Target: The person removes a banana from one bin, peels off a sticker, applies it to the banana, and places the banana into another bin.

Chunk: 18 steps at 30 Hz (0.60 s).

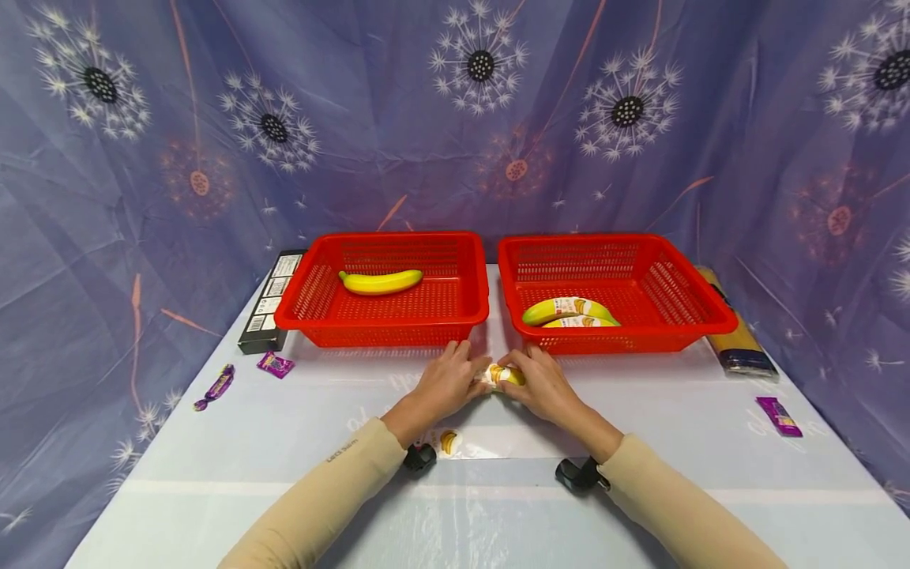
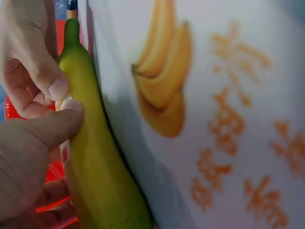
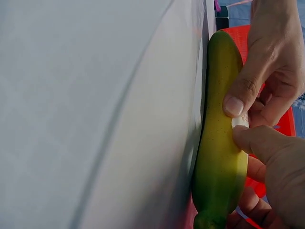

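Near the table's front middle, the left hand [image 1: 444, 385] and the right hand [image 1: 542, 386] are both pinching the wrapped banana [image 1: 506, 374]. It is looking light, soft, its film slippery; gripping mid-body seems safest. Farther, red baskets [image 1: 384, 316] are holding other bananas.

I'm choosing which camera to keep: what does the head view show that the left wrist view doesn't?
Only the head view: two red baskets, one with a bare banana, plus candies. Only the left wrist view: the wrapper's printed banana picture up close. Both: left hand and right hand pinching a label on the banana.
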Each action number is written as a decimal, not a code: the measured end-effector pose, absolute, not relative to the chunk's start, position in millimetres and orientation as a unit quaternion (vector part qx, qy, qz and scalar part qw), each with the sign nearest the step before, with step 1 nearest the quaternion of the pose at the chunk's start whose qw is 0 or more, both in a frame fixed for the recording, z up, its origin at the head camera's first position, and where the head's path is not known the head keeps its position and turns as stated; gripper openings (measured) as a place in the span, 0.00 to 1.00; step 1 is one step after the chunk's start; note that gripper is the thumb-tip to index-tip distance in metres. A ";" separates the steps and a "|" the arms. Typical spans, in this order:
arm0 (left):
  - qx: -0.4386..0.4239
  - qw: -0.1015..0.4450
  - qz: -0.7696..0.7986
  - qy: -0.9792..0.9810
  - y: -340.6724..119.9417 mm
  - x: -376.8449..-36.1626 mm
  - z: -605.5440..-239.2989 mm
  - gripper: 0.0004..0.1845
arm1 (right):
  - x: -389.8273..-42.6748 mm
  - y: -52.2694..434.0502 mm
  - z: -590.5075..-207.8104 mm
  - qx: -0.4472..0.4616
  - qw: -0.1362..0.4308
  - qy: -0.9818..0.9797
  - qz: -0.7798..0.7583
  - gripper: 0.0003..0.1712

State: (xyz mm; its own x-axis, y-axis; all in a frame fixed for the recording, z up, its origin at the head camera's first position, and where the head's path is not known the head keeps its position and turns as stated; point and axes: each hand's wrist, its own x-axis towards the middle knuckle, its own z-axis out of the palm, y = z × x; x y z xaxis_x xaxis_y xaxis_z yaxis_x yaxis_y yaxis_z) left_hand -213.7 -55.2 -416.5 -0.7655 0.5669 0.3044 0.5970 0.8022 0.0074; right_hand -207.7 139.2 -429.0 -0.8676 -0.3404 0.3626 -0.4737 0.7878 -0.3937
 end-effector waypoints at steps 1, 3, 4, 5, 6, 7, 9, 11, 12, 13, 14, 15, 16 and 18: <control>-0.310 0.138 -0.062 -0.939 -56.6 -214.1 -415.7 0.20 | -208.0 139.4 -428.2 0.216 0.135 -0.936 0.242 0.17; -0.309 0.126 -0.086 -0.939 -59.9 -214.0 -413.7 0.18 | -208.5 140.0 -426.9 0.213 0.131 -0.938 0.242 0.17; -0.309 0.120 -0.099 -0.938 -62.0 -213.5 -413.1 0.16 | -208.4 139.9 -426.7 0.212 0.128 -0.938 0.242 0.17; -0.310 0.116 -0.111 -0.937 -64.0 -213.1 -412.5 0.14 | -208.3 139.6 -426.5 0.211 0.126 -0.938 0.243 0.17; -0.311 0.111 -0.120 -0.936 -65.8 -212.5 -412.1 0.13 | -208.3 139.3 -426.2 0.210 0.126 -0.939 0.242 0.17; -0.312 0.109 -0.127 -0.935 -67.3 -212.0 -411.8 0.13 | -208.5 139.0 -426.2 0.211 0.127 -0.939 0.241 0.17; -0.315 0.105 -0.135 -0.934 -69.1 -211.1 -411.2 0.15 | -208.9 138.5 -426.3 0.213 0.129 -0.939 0.239 0.17; -0.314 0.096 -0.135 -0.935 -69.9 -210.6 -411.2 0.18 | -209.0 138.0 -426.6 0.213 0.130 -0.939 0.238 0.17; -0.313 0.092 -0.135 -0.936 -70.1 -210.2 -411.3 0.18 | -209.0 138.1 -427.4 0.214 0.131 -0.938 0.239 0.17; -0.312 0.089 -0.134 -0.936 -69.9 -209.8 -411.3 0.18 | -208.8 138.2 -428.0 0.214 0.133 -0.937 0.241 0.17; -0.312 0.087 -0.131 -0.937 -69.5 -209.7 -411.3 0.18 | -208.3 138.5 -428.6 0.214 0.134 -0.936 0.244 0.18; -0.313 0.085 -0.125 -0.938 -69.0 -209.6 -411.1 0.18 | -208.2 138.7 -429.6 0.215 0.138 -0.935 0.247 0.18; -0.314 0.087 -0.120 -0.938 -68.9 -209.8 -411.3 0.17 | -208.4 138.5 -430.4 0.217 0.141 -0.933 0.249 0.19; -0.313 0.088 -0.110 -0.939 -68.6 -209.6 -410.6 0.16 | -209.0 137.5 -431.5 0.222 0.149 -0.930 0.252 0.21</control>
